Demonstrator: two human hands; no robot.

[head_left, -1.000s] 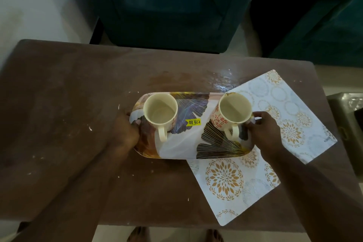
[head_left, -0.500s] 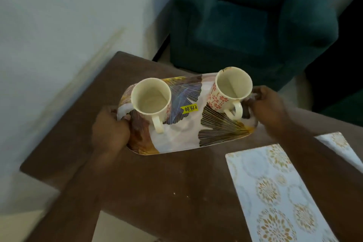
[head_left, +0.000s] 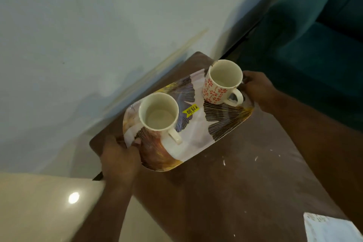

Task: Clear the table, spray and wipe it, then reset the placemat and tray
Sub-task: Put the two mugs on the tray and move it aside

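An oval tray (head_left: 198,139) printed with dark leaves and a yellow price sticker is held over the left end of the brown table (head_left: 225,192). My left hand (head_left: 119,157) grips its near-left end and my right hand (head_left: 257,88) grips its far-right end. Two empty cream mugs stand upright on it: a plain one (head_left: 159,112) nearer my left hand and one with red flowers (head_left: 222,82) nearer my right hand. A corner of the white patterned placemat (head_left: 330,228) shows at the bottom right.
A pale wall (head_left: 98,25) runs close along the table's left side. A dark teal armchair (head_left: 314,45) stands beyond the table at the upper right. White crumbs (head_left: 255,158) dot the tabletop. Shiny beige floor (head_left: 39,206) lies at the lower left.
Both hands have carried the tray with the two mugs off the placemat and leftward to the table's left end. My view has swung left with it, so most of the placemat has left the frame.
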